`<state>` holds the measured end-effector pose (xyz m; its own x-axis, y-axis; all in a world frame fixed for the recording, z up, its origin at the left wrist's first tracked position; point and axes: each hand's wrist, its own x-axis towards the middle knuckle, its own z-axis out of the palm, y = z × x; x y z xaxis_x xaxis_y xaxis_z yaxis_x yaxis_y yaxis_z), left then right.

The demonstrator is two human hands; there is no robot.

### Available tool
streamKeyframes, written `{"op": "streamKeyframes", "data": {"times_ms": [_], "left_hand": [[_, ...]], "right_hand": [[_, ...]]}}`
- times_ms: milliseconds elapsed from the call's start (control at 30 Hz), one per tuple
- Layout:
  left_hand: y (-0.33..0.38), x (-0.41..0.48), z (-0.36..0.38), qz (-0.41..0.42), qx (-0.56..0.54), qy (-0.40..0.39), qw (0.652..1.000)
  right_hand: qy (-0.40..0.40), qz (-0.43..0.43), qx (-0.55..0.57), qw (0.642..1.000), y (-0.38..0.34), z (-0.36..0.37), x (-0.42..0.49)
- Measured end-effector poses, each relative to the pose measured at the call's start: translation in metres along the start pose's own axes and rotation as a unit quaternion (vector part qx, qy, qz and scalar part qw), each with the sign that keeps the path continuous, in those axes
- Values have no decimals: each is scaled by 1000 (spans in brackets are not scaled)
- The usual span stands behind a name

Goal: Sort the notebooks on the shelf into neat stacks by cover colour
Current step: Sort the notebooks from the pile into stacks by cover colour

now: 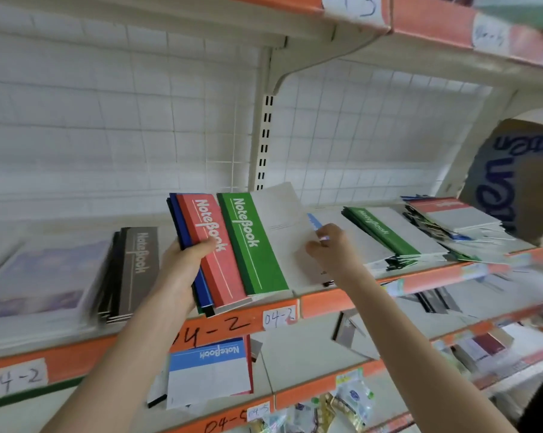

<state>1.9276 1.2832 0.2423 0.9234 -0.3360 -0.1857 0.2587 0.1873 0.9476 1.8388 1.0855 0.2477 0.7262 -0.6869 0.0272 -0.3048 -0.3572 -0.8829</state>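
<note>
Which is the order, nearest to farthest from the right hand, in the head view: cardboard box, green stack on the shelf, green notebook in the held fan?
1. Green notebook, at the right hand fingertips, left.
2. Green stack, on the shelf, right.
3. Cardboard box, far right.

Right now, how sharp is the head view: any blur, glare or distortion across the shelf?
Head view: sharp in the centre, where the red-spined notebook and green-spined notebook titles read clearly; motion blur smears the purple-covered stack at left and the mixed heap at right; the orange shelf edge bows; no glare.
</note>
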Motion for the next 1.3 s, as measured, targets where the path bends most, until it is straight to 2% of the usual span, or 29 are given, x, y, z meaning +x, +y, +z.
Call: {"op": "streamKeyframes", "data": {"times_ms": [267,433,533,633,733,800,833,867,933,1000,1067,1100,1167,1300], "left_hand": [[-23,11,98,-37,14,-17,999],[-32,18,139,-39,31,-21,999],[-36,19,154,-34,40,-24,998],[-38,18,163,-18,57,-24,998],[-40,16,168,-9,65,-20,998],[-42,15,171,-3,60,-19,998],[-43,15,172,1,52,-21,998],[-44,14,174,5,45,-23,999],[-47,12,178,9,33,-21,999],[-49,10,182,11,22,-19,1000],[-50,7,185,14,15,-12,1000],[-50,6,184,19,11,-6,1000],[-50,5,180,27,2,10,1000],[-44,2,155,26,9,70,997]], "right_hand": [[112,72,36,990,74,-136,68],[182,51,2,982,105,-194,105],[177,65,-26,982,120,-215,129],[143,66,-176,972,132,-221,150],[122,72,-337,931,137,-213,154],[117,35,-444,888,134,-202,147],[119,-6,-465,877,130,-197,144],[116,-52,-453,882,122,-191,139],[63,-119,-322,937,102,-174,125],[-58,-58,-173,981,78,-156,107],[-145,-6,-107,984,64,-139,96],[-155,-16,-118,981,62,-132,95],[-126,-40,-135,982,58,-122,95],[-113,-53,-80,989,50,-100,93]]}}
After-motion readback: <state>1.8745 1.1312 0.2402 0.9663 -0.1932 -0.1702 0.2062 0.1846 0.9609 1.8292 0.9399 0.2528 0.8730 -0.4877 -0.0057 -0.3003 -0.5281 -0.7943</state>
